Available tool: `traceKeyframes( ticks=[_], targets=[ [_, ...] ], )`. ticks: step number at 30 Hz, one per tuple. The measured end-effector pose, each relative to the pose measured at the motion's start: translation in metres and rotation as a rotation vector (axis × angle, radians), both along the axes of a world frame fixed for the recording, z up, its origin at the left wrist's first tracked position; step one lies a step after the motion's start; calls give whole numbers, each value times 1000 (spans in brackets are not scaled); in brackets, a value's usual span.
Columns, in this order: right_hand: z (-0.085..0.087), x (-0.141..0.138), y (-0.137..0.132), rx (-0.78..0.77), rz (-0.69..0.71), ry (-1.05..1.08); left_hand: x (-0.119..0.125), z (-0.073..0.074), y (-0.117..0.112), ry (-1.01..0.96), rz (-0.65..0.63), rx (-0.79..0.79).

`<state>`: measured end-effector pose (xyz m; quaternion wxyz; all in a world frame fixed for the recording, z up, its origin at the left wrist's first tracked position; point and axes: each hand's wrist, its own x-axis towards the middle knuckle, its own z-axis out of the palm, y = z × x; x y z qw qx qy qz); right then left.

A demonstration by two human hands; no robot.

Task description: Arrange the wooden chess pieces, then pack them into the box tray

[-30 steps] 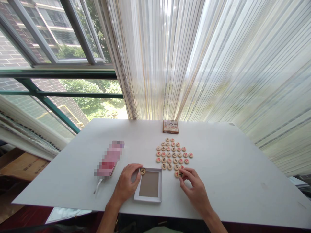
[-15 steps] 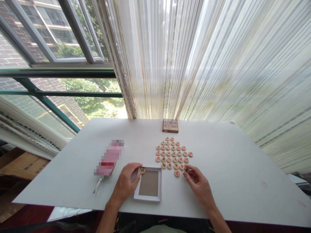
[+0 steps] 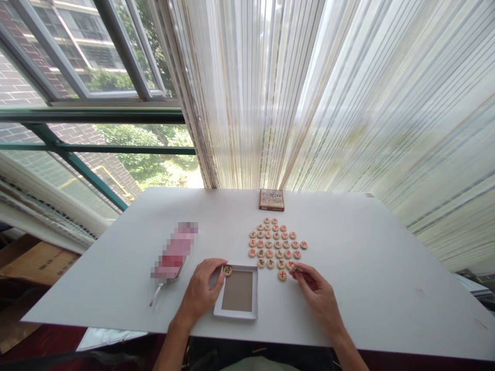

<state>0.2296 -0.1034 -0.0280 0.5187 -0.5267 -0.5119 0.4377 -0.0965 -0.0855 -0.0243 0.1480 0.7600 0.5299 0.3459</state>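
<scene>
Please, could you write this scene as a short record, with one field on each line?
Left hand: at upper-left corner of the white tray, close to a black-marked piece; firmness of grip unclear
Right hand: grip closed on a tilted piece
Loose pieces: round, red or black characters, grouped on the table
Printed box: beyond the group
Pixelated pink item: left of the tray

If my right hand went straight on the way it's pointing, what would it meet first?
Probably the red-marked disc just beyond the piece in your right hand, though depth is unclear.
</scene>
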Motion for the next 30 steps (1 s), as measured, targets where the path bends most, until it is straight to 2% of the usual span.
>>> traceKeyframes(
  ticks=[5, 14, 30],
  targets=[
    [8, -13, 0, 9, 31, 77, 0, -1, 0, -7, 1, 16],
    [19, -39, -1, -66, 110, 188, 1, 1, 0, -3, 3, 23],
    [18, -53, 0, 11, 227, 151, -1, 0, -1, 4, -3, -10]
  ],
)
